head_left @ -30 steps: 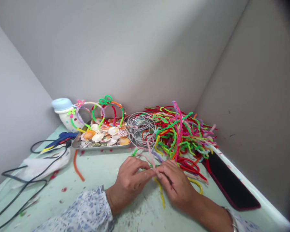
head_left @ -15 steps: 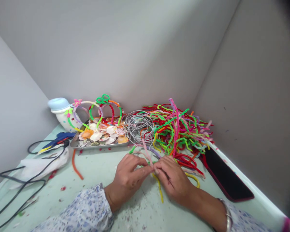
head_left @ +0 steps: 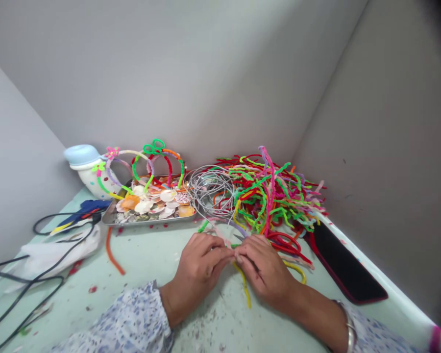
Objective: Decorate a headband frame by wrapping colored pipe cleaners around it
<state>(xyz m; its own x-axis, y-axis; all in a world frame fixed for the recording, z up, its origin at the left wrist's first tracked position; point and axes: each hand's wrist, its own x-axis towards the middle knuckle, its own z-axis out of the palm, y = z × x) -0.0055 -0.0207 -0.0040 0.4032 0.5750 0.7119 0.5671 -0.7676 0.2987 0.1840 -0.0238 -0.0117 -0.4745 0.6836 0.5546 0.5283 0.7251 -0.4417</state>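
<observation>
My left hand (head_left: 199,264) and my right hand (head_left: 266,272) meet above the table, thumbs and fingers pinched closed on a pale pink pipe cleaner (head_left: 226,240). Most of it is hidden by the fingers. Just behind the fingertips lies a purple pipe cleaner (head_left: 239,229), with a bit of green (head_left: 203,226) to its left. From under the fingertips a yellow pipe cleaner (head_left: 247,290) hangs toward me; whether it joins the pink one I cannot tell. A second curved yellow strip (head_left: 297,270) shows beside my right hand.
A large heap of coloured pipe cleaners (head_left: 275,196) and a coil of silver wire (head_left: 211,191) lie behind my hands. Left of them are a metal tray (head_left: 150,224) of shells, fuzzy headbands (head_left: 149,162), a white bottle (head_left: 97,179), black cable (head_left: 51,269) and an orange strip (head_left: 112,252). A black pad (head_left: 347,264) lies right.
The pink pipe cleaner's end, which stood upright above my fingers, is now lower and mostly hidden behind them. Both hands stay pinched together in nearly the same place. The view has shifted slightly.
</observation>
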